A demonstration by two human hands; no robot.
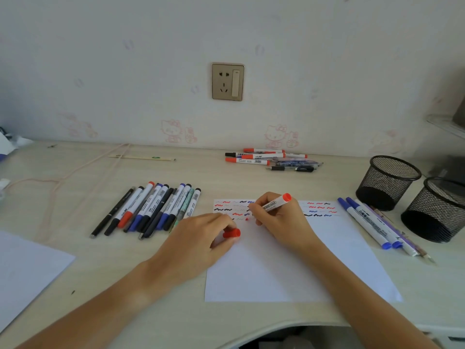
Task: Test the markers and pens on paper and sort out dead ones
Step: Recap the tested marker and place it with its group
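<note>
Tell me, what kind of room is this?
Probably a child's bedroom or home study corner: a pale desk stands against wallpaper with pink cartoon cats, under a wall socket, with two mesh pen cups standing ready.

The whiteboard marker (273,204) was white with a red end; its cap (232,233) was red. The paper (289,260) was white, crossed by red, black and blue squiggles. Both mesh pen cups (387,182) were black.

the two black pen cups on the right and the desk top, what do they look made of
Pen cups and: likely black metal wire mesh, matte; the desk shows through the fine grid.
Desk top: probably pale wood-look laminate, low sheen; faint straight grain lines, smooth rounded front edge. It could be real wood.
</note>
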